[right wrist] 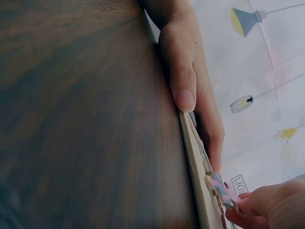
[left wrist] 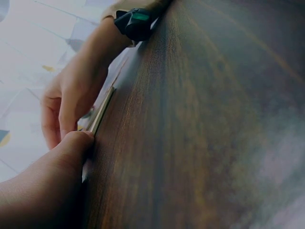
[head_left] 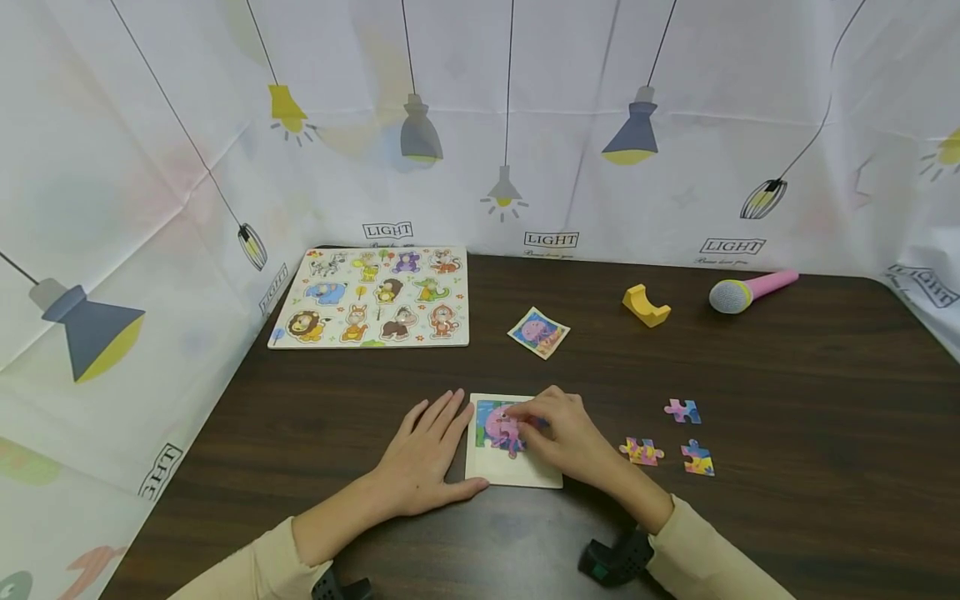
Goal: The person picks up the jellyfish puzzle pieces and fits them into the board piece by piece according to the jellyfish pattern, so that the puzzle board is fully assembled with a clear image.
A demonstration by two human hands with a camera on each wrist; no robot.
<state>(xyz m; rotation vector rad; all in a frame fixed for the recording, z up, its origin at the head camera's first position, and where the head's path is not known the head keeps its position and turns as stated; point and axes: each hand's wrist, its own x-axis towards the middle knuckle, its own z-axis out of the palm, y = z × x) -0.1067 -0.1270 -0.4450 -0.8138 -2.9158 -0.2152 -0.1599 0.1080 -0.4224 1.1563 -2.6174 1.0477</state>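
A small square jigsaw board (head_left: 517, 473) with a pale frame lies in front of me, its upper part filled with joined pieces of a pink cartoon animal. My left hand (head_left: 426, 454) lies flat on the table along the board's left side, fingers straight, thumb tip at its lower left corner. Over the board, my right hand (head_left: 564, 433) pinches a puzzle piece (right wrist: 220, 188) between thumb and fingers. The right wrist view shows this pink and blue piece tilted close above the board. Seen from the head, the right hand hides the board's right part.
Loose puzzle pieces (head_left: 698, 458) lie on the right. Behind the board is a small picture card (head_left: 538, 332); a large animal board (head_left: 367, 317) stands farther left. A yellow curved block (head_left: 645, 307) and a pink toy microphone (head_left: 752, 292) are at the back right, before a printed cloth (head_left: 465, 67).
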